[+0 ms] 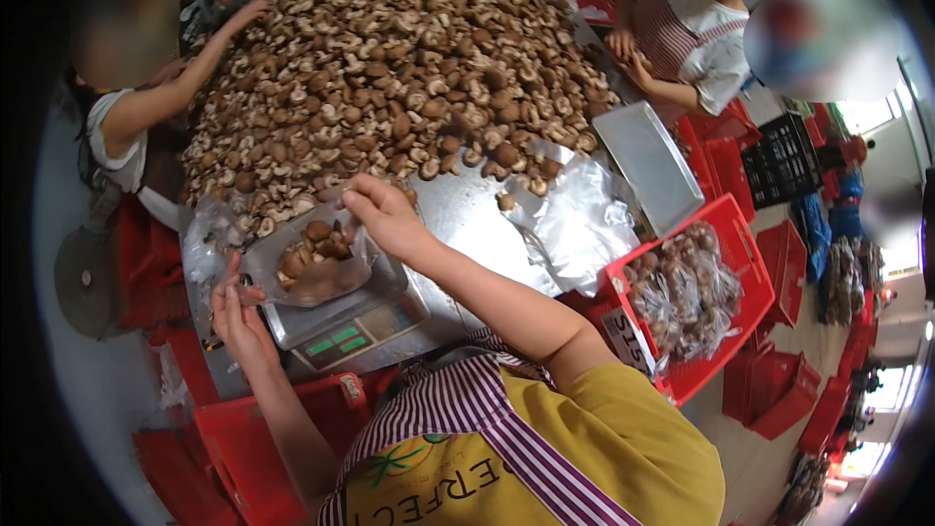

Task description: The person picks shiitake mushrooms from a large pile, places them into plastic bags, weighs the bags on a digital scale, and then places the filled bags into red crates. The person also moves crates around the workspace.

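A clear plastic bag (337, 281) with several brown mushrooms (314, 248) in it is stretched between my two hands. My right hand (383, 215) pinches its upper right edge. At the bag's left end, my left hand (245, 318) holds its edge between thumb and fingers. Below the bag is a scale with a metal pan (292, 329) and a green-lit display (336, 343); the bag hides much of the pan, so contact between them is unclear. Beyond my hands rises a large heap of loose mushrooms (394, 80) on the metal table (475, 226).
Flat plastic bags (584, 215) lie right of centre, beside another metal pan (649, 168). A red crate (756, 285) holds bagged mushrooms (687, 285). Another red crate (256, 453) stands below my left arm. Co-workers stand at left (124, 124) and upper right (687, 29).
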Demonstrator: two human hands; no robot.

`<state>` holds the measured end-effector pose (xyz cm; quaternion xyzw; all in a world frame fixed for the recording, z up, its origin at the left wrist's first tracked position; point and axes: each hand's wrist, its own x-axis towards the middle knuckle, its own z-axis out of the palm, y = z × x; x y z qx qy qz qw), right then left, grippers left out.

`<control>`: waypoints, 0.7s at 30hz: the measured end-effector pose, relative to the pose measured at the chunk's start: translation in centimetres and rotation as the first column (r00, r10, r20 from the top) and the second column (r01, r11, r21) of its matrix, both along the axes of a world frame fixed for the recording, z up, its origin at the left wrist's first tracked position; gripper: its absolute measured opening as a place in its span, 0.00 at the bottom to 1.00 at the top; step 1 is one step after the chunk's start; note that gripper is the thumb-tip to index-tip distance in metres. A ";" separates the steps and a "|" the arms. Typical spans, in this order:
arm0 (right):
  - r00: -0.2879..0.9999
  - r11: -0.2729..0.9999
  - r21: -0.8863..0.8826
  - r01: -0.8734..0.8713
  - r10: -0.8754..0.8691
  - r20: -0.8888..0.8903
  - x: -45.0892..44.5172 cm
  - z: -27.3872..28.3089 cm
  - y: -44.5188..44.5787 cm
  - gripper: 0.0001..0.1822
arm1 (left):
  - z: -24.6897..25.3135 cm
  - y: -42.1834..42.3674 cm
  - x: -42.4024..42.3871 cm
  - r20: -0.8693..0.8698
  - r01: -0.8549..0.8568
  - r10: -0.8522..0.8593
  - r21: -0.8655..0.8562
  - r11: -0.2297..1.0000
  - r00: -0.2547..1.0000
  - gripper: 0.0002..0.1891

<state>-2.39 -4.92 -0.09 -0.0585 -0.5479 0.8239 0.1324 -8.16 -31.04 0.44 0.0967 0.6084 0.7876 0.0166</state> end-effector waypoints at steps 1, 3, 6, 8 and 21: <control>1.000 0.999 0.036 -0.012 0.012 0.001 0.0 0.5 0.2 0.08 | 0.8 -0.1 0.2 -0.029 -0.012 0.011 -0.011 1.000 1.000 0.09; 0.997 0.995 0.093 -0.019 0.013 0.071 0.7 -0.6 0.9 0.09 | -1.2 -0.8 0.7 0.023 -0.014 0.015 -0.051 0.999 1.000 0.08; 0.974 0.994 0.085 -0.064 0.044 0.224 2.5 -7.1 2.6 0.10 | -2.5 0.0 3.1 0.144 -0.008 0.020 -0.089 0.996 0.989 0.08; 0.903 0.995 0.064 -0.081 0.046 0.428 4.2 -11.1 4.5 0.11 | -3.1 0.5 4.5 0.173 -0.010 0.032 -0.128 0.992 0.984 0.10; 0.788 -0.179 0.977 -0.117 -0.616 -0.018 0.3 -14.5 23.3 0.31 | -1.5 2.6 5.0 0.168 -0.009 0.037 -0.162 0.987 0.985 0.07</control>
